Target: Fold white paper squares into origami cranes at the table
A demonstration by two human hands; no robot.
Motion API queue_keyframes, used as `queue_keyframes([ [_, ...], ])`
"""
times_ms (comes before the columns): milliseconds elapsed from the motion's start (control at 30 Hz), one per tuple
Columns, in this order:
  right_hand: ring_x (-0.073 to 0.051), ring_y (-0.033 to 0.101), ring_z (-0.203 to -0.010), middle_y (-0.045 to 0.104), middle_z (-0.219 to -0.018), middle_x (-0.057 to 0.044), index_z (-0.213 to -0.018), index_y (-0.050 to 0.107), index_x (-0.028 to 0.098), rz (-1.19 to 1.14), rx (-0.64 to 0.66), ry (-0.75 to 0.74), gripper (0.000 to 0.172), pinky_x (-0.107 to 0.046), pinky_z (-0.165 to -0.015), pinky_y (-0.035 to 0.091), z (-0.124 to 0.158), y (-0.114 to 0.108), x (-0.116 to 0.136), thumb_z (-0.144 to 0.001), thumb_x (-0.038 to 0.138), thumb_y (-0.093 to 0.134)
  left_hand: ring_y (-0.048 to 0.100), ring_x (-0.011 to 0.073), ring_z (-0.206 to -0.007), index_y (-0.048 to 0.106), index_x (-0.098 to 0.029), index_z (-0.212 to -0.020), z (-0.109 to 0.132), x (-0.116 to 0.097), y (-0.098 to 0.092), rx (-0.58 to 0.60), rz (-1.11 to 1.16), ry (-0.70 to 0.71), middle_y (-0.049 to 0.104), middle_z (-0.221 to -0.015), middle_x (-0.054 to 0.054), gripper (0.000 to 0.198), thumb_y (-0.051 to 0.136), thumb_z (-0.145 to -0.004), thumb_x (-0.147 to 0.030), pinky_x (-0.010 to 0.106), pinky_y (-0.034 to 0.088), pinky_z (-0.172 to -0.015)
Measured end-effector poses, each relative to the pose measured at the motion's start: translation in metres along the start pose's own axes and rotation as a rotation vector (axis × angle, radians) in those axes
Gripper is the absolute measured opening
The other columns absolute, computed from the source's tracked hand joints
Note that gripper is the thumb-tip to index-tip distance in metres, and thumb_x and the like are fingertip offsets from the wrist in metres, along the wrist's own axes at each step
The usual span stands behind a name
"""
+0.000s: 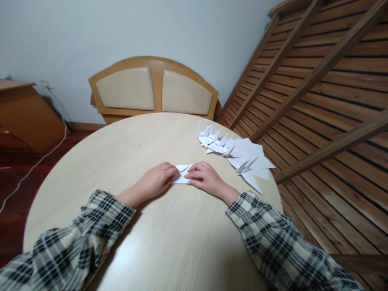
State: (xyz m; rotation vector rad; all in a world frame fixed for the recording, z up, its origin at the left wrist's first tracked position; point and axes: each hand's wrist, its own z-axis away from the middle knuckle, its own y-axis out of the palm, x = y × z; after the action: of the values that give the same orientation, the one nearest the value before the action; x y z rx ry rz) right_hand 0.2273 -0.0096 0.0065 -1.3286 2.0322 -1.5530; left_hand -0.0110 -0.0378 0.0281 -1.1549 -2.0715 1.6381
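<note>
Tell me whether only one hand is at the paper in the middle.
No, the left hand and right hand both have fingers on the paper.

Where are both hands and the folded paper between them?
Left hand [156, 179], head view, back of hand.
Right hand [207, 178], head view, back of hand.
Folded paper [181, 178], head view, exposed middle.

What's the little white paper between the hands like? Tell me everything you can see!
The folded paper is white and plain, with a slanting folded edge showing on top. It looks narrow and seems to lie flat on the pale round table. The left hand touches its left end and the right hand its right end, hiding parts of it.
</note>
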Motion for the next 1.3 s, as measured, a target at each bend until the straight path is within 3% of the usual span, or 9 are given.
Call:
queue_keyframes([
  [167, -0.019, 0.053, -0.097, 0.065, -0.104, -0.003, -0.100, 0.072, 0.029, 0.063, -0.019, 0.014, 0.021, -0.034, -0.085, 0.034, 0.000, 0.003, 0.007, -0.083, 0.041, 0.067, 0.057, 0.0239, -0.095, 0.060, -0.017, -0.109, 0.000, 0.002, 0.002, 0.008, 0.006, 0.008, 0.064, -0.101, 0.010, 0.027, 0.054, -0.091, -0.037, 0.039, 0.049, -0.082],
  [300, -0.019, 0.052, -0.096, 0.065, -0.102, -0.003, -0.100, 0.072, 0.029, 0.116, -0.012, 0.013, 0.023, -0.035, -0.083, 0.031, 0.001, 0.001, 0.012, -0.083, 0.043, 0.066, 0.056, 0.0230, -0.100, 0.062, -0.020, -0.109, 0.000, 0.008, 0.004, 0.025, 0.038, 0.074, 0.065, -0.105, 0.008, 0.024, 0.052, -0.093, -0.035, 0.039, 0.047, -0.087],
  [600, -0.018, 0.053, -0.097, 0.065, -0.101, -0.002, -0.098, 0.072, 0.027, 0.000, -0.001, -0.017, 0.017, -0.033, -0.087, 0.035, 0.002, 0.002, 0.002, -0.082, 0.033, 0.070, 0.058, 0.0223, -0.097, 0.063, -0.019, -0.098, 0.002, 0.017, 0.008, -0.002, 0.109, 0.091, 0.065, -0.099, 0.008, 0.021, 0.054, -0.092, -0.037, 0.038, 0.048, -0.085],
  [900, -0.018, 0.054, -0.093, 0.066, -0.095, -0.003, -0.093, 0.072, 0.025, 0.035, -0.030, 0.019, 0.017, -0.032, -0.082, 0.034, 0.001, 0.001, 0.008, -0.084, 0.038, 0.067, 0.065, 0.0215, -0.091, 0.065, -0.015, -0.097, -0.002, 0.017, 0.002, 0.044, -0.184, 0.288, 0.070, -0.103, 0.011, 0.027, 0.041, -0.098, -0.028, 0.037, 0.052, -0.081],
  [1067, -0.016, 0.055, -0.092, 0.067, -0.094, 0.000, -0.091, 0.072, 0.026, 0.088, -0.033, 0.020, 0.016, -0.032, -0.080, 0.031, 0.001, 0.000, 0.010, -0.087, 0.039, 0.063, 0.063, 0.0189, -0.075, 0.065, -0.015, -0.087, -0.001, 0.010, -0.001, 0.050, -0.210, 0.245, 0.069, -0.084, 0.008, 0.030, 0.041, -0.097, -0.026, 0.032, 0.052, -0.069],
  [1300, -0.015, 0.055, -0.092, 0.068, -0.094, -0.001, -0.091, 0.072, 0.025, 0.087, -0.037, 0.014, 0.018, -0.032, -0.080, 0.031, 0.000, -0.001, 0.013, -0.090, 0.037, 0.059, 0.061, 0.0188, -0.076, 0.066, -0.016, -0.089, 0.000, 0.007, 0.003, -0.006, -0.202, 0.159, 0.068, -0.083, 0.007, 0.026, 0.044, -0.096, -0.026, 0.030, 0.048, -0.065],
])
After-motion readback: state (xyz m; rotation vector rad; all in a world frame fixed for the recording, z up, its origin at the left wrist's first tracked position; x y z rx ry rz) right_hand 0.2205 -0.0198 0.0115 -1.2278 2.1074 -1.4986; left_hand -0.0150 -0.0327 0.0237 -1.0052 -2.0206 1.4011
